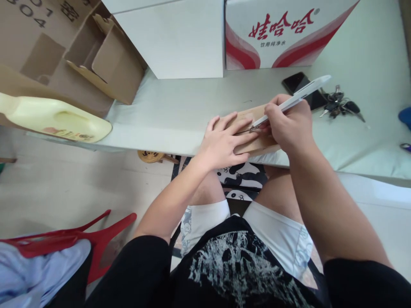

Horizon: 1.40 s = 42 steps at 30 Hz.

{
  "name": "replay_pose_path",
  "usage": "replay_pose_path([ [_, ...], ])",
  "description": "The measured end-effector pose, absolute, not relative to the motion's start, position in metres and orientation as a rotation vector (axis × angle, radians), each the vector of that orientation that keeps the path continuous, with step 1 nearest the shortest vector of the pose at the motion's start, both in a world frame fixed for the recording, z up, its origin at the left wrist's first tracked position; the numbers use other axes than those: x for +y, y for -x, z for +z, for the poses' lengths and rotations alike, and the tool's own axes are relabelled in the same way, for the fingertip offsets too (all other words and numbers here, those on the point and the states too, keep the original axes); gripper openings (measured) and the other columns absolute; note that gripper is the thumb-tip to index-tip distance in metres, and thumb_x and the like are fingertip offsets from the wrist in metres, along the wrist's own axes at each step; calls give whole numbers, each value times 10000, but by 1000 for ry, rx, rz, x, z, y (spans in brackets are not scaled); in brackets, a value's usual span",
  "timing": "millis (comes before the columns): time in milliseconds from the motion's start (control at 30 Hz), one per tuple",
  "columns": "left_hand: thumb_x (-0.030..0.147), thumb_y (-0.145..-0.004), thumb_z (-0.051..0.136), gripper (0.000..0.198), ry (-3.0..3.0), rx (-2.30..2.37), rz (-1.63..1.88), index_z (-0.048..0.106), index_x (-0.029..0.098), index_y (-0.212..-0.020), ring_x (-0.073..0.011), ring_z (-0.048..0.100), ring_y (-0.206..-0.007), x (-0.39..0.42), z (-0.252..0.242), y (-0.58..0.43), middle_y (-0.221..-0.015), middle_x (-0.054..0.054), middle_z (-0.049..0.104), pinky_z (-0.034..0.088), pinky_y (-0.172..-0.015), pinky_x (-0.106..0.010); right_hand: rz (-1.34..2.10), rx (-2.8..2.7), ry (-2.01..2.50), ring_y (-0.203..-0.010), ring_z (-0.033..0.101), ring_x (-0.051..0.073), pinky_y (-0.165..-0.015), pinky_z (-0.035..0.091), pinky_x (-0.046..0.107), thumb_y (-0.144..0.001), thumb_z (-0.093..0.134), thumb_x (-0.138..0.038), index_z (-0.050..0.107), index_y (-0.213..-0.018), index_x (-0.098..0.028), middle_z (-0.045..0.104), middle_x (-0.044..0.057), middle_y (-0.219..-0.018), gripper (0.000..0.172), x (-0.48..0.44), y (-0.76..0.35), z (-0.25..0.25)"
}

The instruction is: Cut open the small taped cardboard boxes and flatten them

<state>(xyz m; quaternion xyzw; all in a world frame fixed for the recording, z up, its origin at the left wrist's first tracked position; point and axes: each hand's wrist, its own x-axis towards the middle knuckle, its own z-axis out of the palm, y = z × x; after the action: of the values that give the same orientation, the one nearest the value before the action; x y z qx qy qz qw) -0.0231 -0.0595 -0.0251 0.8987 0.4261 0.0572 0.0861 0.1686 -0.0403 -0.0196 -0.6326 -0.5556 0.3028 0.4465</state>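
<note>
Bench (167,111) with pale green cover runs across the view, biggest thing here. Brown carton (41,55) at its far left; white box (180,42) at the back middle, red-and-white carton (272,38) just beside it. Yellow bottle (61,119) lies on its side at the left, in front of the brown carton.

Brown cardboard piece (261,144) sits at the near edge of the bench, right in front of the person, mostly covered; can't tell if it's a flat sheet or a closed box. Looks like it handles light, fairly stiff, dry rather than slippery; would probably crease or dent under hard pressure. Best held flat-handed on top or by its long edges, fingers well away from the tool's tip.

Left hand (226,141) lies palm down on the cardboard, fingers spread. Right hand (290,124) pinches a slim tool between thumb and fingers, pen-style, over the cardboard's right end.

Black phone (293,81) lies on the bench behind the right hand. White tool (297,99) slants down to the cardboard, tip between the hands; cutter or pen, can't tell. Key bunch (337,105) beside the phone.
</note>
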Motion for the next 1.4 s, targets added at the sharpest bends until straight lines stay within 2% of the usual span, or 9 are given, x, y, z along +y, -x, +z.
replay_pose_path([
  [267, 524, -907, 676, 596, -2677, 1259, 186, 583, 463, -1493, -407, 332, -1583, -60, -25, 23, -1676, 30, 474, 213, -1274, -659, 755, -1373, 1556, -587, 619, 178, -617, 518, 326, -870, 603, -286, 560, -642, -237, 610, -8, -550, 237, -41, -168, -19],
  [633, 495, -908, 678, 596, -2654, 1269, 175, 587, 449, -1495, -397, 329, -1592, -62, -20, 23, -1678, 40, 469, 222, -1285, -656, 585, -1461, 1580, -580, 552, 180, -636, 483, 343, -819, 582, -264, 549, -604, -254, 553, -9, -522, 218, -45, -162, -14],
  [933, 508, -917, 667, 579, -2648, 1271, 175, 589, 457, -1489, -389, 324, -1599, -62, -21, 23, -1685, 47, 455, 217, -1289, -661, 620, -1401, 1623, -563, 479, 161, -649, 469, 346, -803, 572, -205, 534, -604, -245, 507, -21, -526, 206, -43, -164, -12],
  [1033, 509, -915, 667, 577, -2643, 1272, 172, 594, 458, -1485, -386, 324, -1600, -62, -20, 23, -1683, 50, 457, 219, -1289, -657, 620, -1382, 1586, -572, 505, 164, -624, 468, 332, -809, 587, -245, 543, -625, -247, 501, -26, -529, 189, -42, -165, -15],
  [1200, 508, -905, 673, 577, -2646, 1282, 177, 601, 461, -1476, -381, 330, -1599, -62, -21, 23, -1683, 57, 456, 228, -1289, -647, 770, -1292, 1542, -564, 612, 179, -570, 486, 322, -830, 623, -315, 558, -699, -252, 579, -25, -562, 159, -39, -168, -20],
  [1400, 500, -895, 689, 591, -2659, 1283, 176, 593, 473, -1478, -384, 343, -1592, -61, -23, 23, -1676, 56, 468, 231, -1289, -652, 731, -1256, 1552, -510, 605, 171, -564, 483, 329, -819, 631, -268, 552, -681, -257, 593, -24, -546, 160, -37, -169, -21],
])
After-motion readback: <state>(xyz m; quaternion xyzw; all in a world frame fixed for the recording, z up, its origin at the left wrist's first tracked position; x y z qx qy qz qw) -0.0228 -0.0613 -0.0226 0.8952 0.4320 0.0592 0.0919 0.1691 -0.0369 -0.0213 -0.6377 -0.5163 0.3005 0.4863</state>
